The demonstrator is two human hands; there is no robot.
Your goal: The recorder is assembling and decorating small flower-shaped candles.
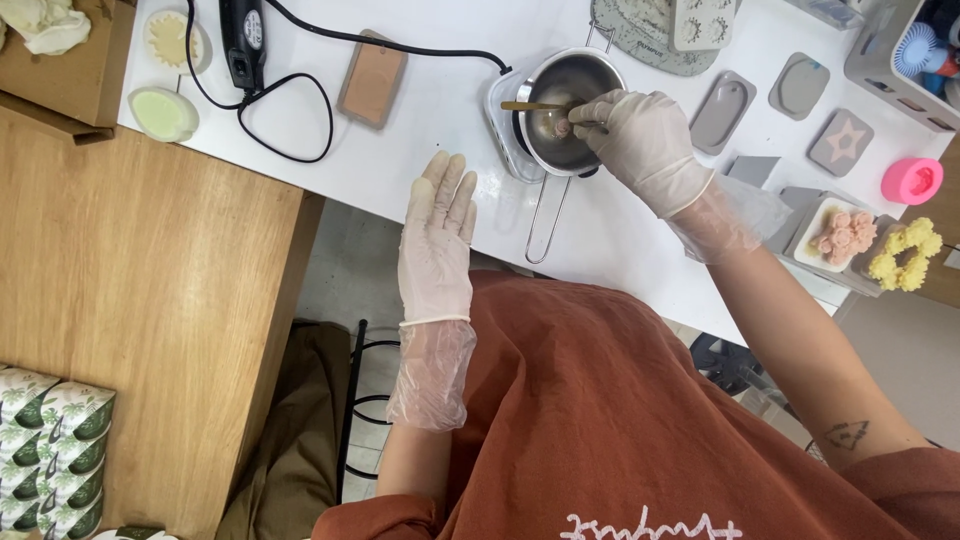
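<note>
My right hand [640, 140], in a clear glove, grips a gold spoon [530, 105] whose bowl dips into a small steel pot [575, 85] with a pinkish lump at the bottom. The pot sits on a white square heater [497, 135], its wire handle [545, 225] pointing toward me. My left hand [438, 225], also gloved, lies flat with fingers together on the white table [430, 130], left of the pot, holding nothing.
A black device with cord [243, 40], a tan rectangular mould [372, 78], round pale moulds [163, 112], grey moulds [722, 110], a pink round mould [912, 180], pink and yellow flower shapes [848, 236], a wooden table [130, 310] and stacked boxes [50, 440] surround me.
</note>
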